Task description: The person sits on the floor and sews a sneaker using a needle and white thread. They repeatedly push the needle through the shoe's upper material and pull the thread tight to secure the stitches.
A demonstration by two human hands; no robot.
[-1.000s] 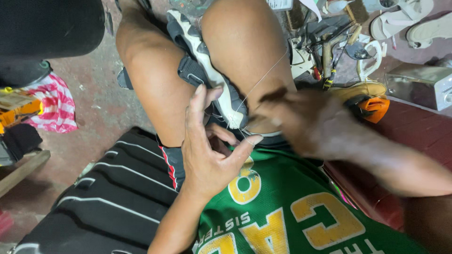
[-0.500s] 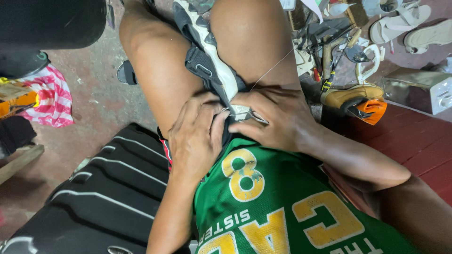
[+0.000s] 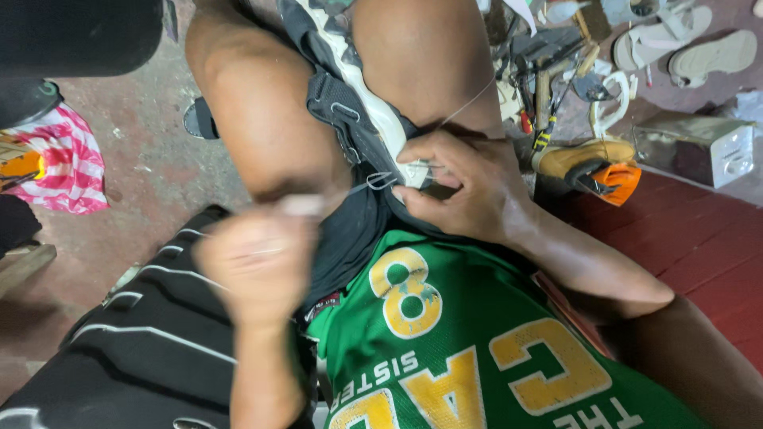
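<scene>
The left hand point(image 3: 258, 266), blurred, looks clenched around a thread point(image 3: 362, 187) drawn taut. The right hand point(image 3: 465, 187) pinches the black-and-white shoe point(image 3: 358, 103), which is clamped between the knees. This looks like a stitch being tightened; re-entering the sole edge would need careful aim. Tools point(image 3: 556, 87) lie far right.

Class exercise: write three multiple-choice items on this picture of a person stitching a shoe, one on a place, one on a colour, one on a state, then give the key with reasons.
1. Where is the shoe held?
A. between the knees
B. on a table
C. on a shelf

2. What colour is the jersey?
A. green
B. white
C. purple

3. How does the left hand appear?
A. sharp and flat on the floor
B. blurred, raised by the thread
C. inside a glove

Key: 1 A, both knees flank it; 2 A, green with yellow print; 3 B, it is smeared, while the right hand grips the shoe.
</scene>
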